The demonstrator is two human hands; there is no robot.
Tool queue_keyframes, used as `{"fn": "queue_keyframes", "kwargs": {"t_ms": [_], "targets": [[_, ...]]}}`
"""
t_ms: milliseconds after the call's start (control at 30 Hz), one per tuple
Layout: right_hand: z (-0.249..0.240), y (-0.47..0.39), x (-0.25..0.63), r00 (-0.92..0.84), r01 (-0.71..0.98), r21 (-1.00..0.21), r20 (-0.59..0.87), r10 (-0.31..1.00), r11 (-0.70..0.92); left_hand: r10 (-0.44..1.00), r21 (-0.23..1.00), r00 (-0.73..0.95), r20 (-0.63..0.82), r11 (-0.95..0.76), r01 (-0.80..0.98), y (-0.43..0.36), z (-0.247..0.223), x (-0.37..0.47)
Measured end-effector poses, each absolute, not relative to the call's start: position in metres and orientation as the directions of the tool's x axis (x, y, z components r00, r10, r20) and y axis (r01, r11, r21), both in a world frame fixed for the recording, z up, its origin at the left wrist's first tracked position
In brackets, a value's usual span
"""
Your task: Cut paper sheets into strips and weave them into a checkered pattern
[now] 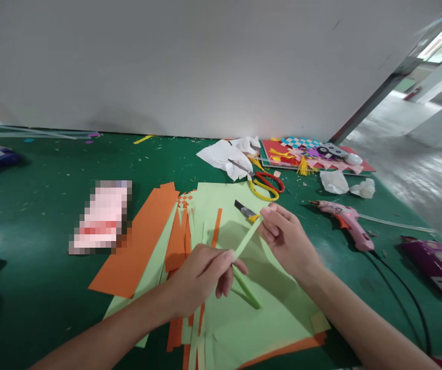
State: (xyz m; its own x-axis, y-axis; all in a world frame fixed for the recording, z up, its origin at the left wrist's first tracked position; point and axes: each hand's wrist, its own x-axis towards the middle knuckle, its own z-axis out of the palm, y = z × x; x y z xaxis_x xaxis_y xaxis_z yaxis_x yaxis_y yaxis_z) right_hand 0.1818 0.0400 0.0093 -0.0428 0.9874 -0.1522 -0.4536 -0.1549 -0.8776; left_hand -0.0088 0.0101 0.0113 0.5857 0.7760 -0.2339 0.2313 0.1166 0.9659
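A narrow light green paper strip [249, 237] is stretched between my two hands above the green paper sheet [282, 313]. My left hand [205, 275] pinches its lower end between thumb and fingers. My right hand [288, 234] is closed on the upper end with thumb and index finger. Below my left hand a green strip length [247, 290] hangs down; whether it is the same strip, I cannot tell. A craft knife [247, 210] with a dark blade and yellow part shows beside my right fingers. Its handle is hidden, so whether it is gripped is unclear.
Orange paper [140, 241] and several cut strips lie at the left of the sheet. Beyond are scissors [263, 187] and crumpled white paper [221, 156]. At right lie a pink glue gun [344, 218] with its cord and a purple object [435, 267]. A blurred-out pink item [103, 216] lies left.
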Motion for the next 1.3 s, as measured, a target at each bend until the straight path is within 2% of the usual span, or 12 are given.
{"fn": "queue_keyframes", "kwargs": {"t_ms": [200, 500, 800, 933, 1133, 1300], "targets": [[0.002, 0.030, 0.170, -0.238, -0.378, -0.885, -0.188, 0.953, -0.270, 0.783, 0.968, 0.580, -0.226, 0.114, 0.223, 0.013, 0.014, -0.006], [0.004, 0.026, 0.167, -0.260, -0.255, -0.941, -0.156, 0.953, -0.224, 0.768, 0.960, 0.592, -0.245, 0.107, 0.259, 0.013, 0.011, -0.005], [0.005, 0.024, 0.167, -0.326, 0.028, -0.992, -0.126, 0.937, -0.123, 0.786, 0.962, 0.571, -0.239, 0.112, 0.248, 0.013, 0.015, -0.003], [0.005, 0.025, 0.168, -0.325, 0.008, -0.990, -0.136, 0.936, -0.141, 0.772, 0.968, 0.589, -0.241, 0.145, 0.206, 0.012, 0.014, -0.004], [0.002, 0.027, 0.169, -0.373, -0.134, -0.973, -0.127, 0.919, -0.189, 0.695, 0.932, 0.666, -0.270, 0.362, 0.001, 0.016, 0.015, -0.006], [0.000, 0.027, 0.169, -0.374, -0.189, -0.953, -0.152, 0.915, -0.235, 0.666, 0.886, 0.688, -0.290, 0.459, -0.071, 0.019, 0.013, -0.008]]}}
